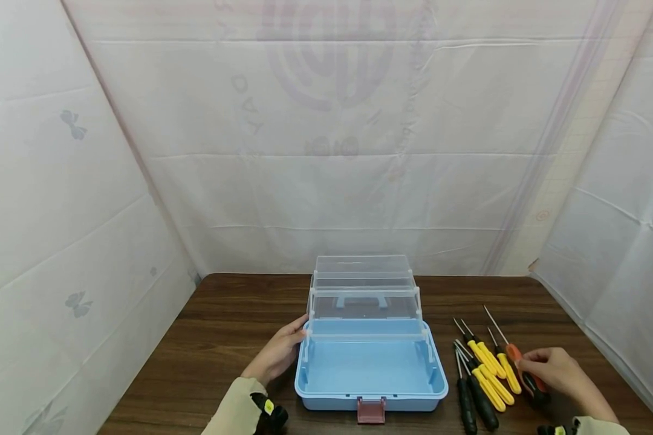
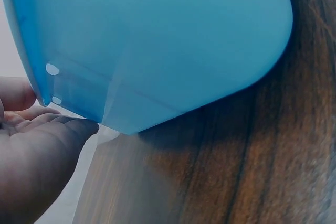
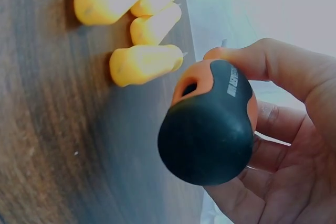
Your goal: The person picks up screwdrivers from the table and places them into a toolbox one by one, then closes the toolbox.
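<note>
A light blue toolbox (image 1: 370, 403) stands on the table with its clear lid tilted up behind it. At its left rear side, my left hand (image 1: 277, 355) pinches the rim; in the left wrist view the fingers and thumb (image 2: 47, 150) lie around the box wall. My right hand (image 1: 557, 371) holds an orange-and-black screwdriver (image 1: 514, 352) by the handle, its shaft pointing away from me. Seen from the right wrist, the black handle end (image 3: 205, 140) faces the camera, with thumb and fingers around the handle. Just left of it lie several yellow-handled screwdrivers (image 1: 508, 373).
Two black-handled screwdrivers (image 1: 483, 403) lie between the box and the yellow ones. The brown wooden table (image 1: 223, 320) has white sheeting (image 1: 283, 187) behind it and on both sides. A clasp (image 1: 371, 412) sticks out at the box front.
</note>
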